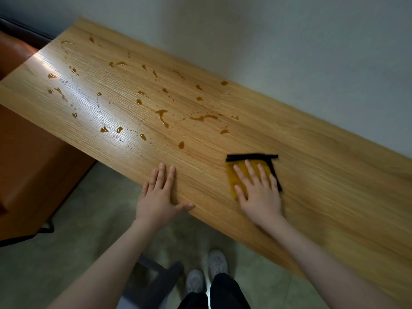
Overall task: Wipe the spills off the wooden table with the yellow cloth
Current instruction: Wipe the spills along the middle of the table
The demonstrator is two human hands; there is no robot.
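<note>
A long wooden table [312, 175] runs along a grey wall. Several amber spills [162, 117] dot its left and middle parts, from the far left end to about the centre. A yellow cloth with black edging [231, 175] lies flat on the table near its front edge, right of the spills. My right hand [256, 188] presses flat on the cloth with straight, spread fingers. My left hand [159, 192] rests flat on the bare wood at the front edge, left of the cloth, fingers straight.
The wall [289, 52] stands directly behind the table. An orange-brown cabinet [29, 163] sits at the left, below the table end. A dark stool [156, 284] and my shoes [207, 273] are on the floor below the front edge.
</note>
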